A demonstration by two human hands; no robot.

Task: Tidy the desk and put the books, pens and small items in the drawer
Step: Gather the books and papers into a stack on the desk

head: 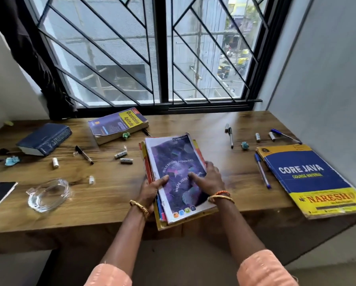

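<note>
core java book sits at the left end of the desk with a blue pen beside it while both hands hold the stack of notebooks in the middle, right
Not quite. The head view shows the Core Java book at the right end of the desk, not the left. The rest holds: a blue pen lies beside it, and the left hand and right hand hold the stack of notebooks in the middle.
</note>
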